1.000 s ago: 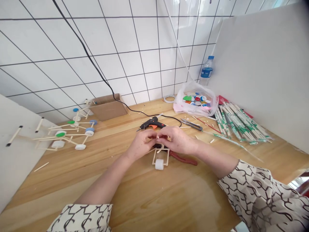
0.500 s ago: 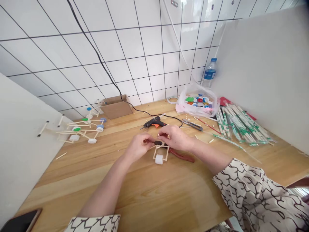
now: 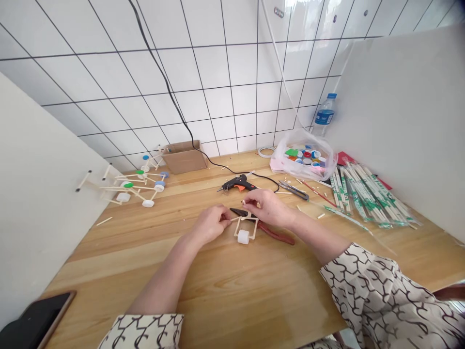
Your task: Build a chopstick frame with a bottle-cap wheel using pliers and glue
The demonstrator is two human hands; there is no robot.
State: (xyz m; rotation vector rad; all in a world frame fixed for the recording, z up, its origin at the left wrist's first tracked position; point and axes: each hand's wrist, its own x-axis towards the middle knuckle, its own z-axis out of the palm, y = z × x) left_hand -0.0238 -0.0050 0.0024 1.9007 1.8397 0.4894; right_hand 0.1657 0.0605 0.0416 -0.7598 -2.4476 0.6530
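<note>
A small frame of pale wooden sticks (image 3: 255, 229) carries a white bottle cap (image 3: 243, 236) at its near end. My left hand (image 3: 212, 223) is closed, thumb and fingertips pinching a thin stick (image 3: 234, 219) at the frame's left side. Above the far end of the frame, my right hand (image 3: 267, 207) is closed in a pinch on a wooden stick, of which only a short pale end (image 3: 243, 202) shows. Under and beside the frame lie pliers (image 3: 278, 235) with black jaws and red handles. The right hand's fingers partly hide the frame's far end.
Beyond my hands lies a black glue gun (image 3: 240, 182), with snips (image 3: 294, 190) to its right. At the back are a cardboard box (image 3: 185, 160), a bag of bottle caps (image 3: 278, 162) and a bottle (image 3: 324, 116). Wrapped chopsticks (image 3: 370, 194) lie right, stick-and-cap models (image 3: 138, 191) left, a phone (image 3: 36, 317) front left.
My left hand has shifted slightly down and away from the pliers' jaws, which now show more. My right hand still pinches above the frame. The whole view has shifted a little.
</note>
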